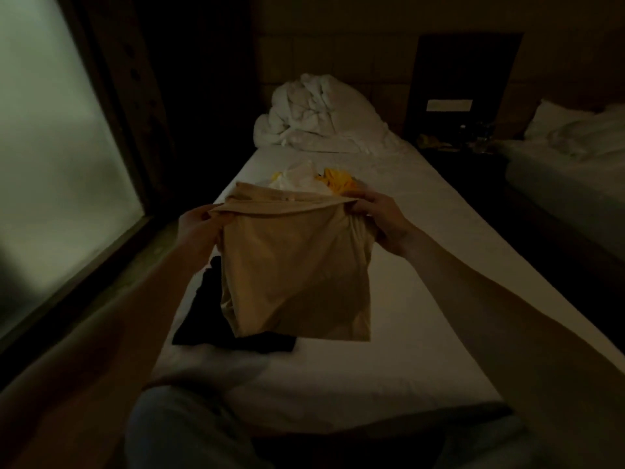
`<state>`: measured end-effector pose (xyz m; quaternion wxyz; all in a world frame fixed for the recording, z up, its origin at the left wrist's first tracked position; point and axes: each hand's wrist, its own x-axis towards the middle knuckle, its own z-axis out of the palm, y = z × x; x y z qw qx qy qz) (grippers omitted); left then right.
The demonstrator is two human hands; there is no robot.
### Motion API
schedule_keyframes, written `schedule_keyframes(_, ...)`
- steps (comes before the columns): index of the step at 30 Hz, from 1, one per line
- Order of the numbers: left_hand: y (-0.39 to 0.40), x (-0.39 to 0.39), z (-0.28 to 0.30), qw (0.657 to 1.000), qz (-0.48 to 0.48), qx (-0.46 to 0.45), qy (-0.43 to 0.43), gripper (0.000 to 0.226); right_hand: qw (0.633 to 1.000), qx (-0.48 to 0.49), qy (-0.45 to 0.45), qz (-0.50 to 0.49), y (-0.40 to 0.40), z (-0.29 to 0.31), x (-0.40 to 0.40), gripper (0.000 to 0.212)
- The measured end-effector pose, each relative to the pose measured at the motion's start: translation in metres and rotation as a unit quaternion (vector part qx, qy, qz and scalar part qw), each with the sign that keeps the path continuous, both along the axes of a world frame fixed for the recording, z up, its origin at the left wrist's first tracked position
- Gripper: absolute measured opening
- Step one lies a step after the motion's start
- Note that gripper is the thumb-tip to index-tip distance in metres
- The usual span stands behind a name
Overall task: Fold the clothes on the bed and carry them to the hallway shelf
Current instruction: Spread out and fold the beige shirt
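Note:
A tan garment hangs in the air over the bed, doubled over along its top edge. My left hand grips its upper left corner and my right hand pinches its upper right corner. Under it, on the white sheet, lies a dark, flat garment, partly hidden. Behind the tan garment sits a small heap with a white piece and a yellow piece.
A bunched white duvet lies at the head of the bed. A frosted window runs along the left. A dark nightstand and a second bed stand to the right. The room is dim.

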<state>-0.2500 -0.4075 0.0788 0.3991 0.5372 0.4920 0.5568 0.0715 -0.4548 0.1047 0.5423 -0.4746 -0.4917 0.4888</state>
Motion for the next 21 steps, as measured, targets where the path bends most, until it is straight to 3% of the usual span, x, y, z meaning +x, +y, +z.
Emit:
schedule_keyframes(7,0.02,-0.066,-0.012,0.994,0.069,-0.088,-0.003,0.015,0.992,-0.104,-0.026,0.061,0.03,-0.042,-0.067,0.02)
schedule_keyframes(12,0.057,-0.081,-0.058,0.984,0.088,-0.142,0.062,0.03,0.978,-0.187,-0.091,0.01,0.072,-0.084,-0.096,0.016)
schedule_keyframes(18,0.117,-0.083,-0.109,0.977,0.075,-0.171,0.1,0.014,0.968,-0.202,-0.128,-0.071,0.141,-0.126,-0.101,0.029)
schedule_keyframes(21,0.141,-0.074,-0.125,0.974,0.084,-0.177,0.111,0.022,0.96,-0.199,-0.169,-0.097,0.172,-0.143,-0.1,0.032)
